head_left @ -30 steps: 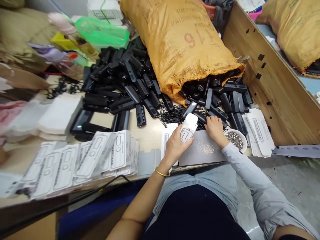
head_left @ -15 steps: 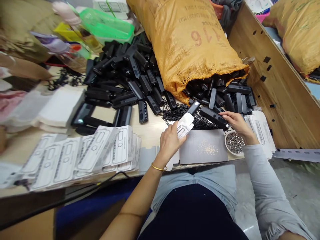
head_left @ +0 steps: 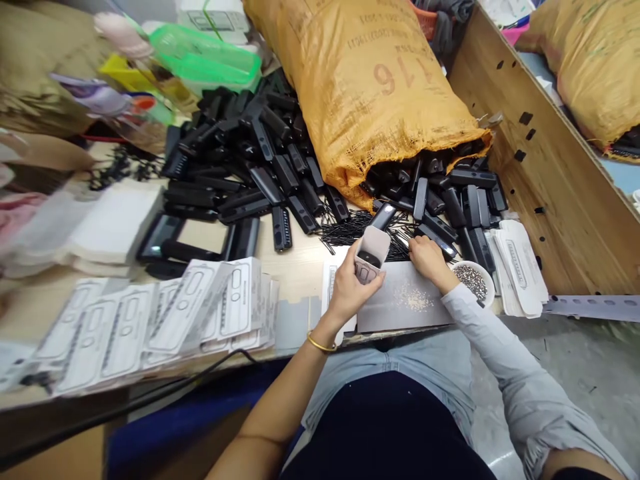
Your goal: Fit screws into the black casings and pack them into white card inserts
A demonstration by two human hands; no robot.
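The left hand (head_left: 350, 283), just right of centre in the frame, grips a small white carton (head_left: 370, 253) whose mouth now gapes open toward the camera, where a moment ago it showed as a flat printed face; something dark sits inside. The right hand (head_left: 425, 260) has come back from the small bowl of metal bits (head_left: 473, 280) at the right and now rests with curled fingers on a black plastic part (head_left: 435, 239) at the edge of the pile (whether it truly pinches the part I cannot tell). Both hands hover over the grey mat (head_left: 405, 307) at the table's near edge. The orange sack (head_left: 370, 87) fills the upper centre, and flat cartons (head_left: 165, 320) fan out at lower left.
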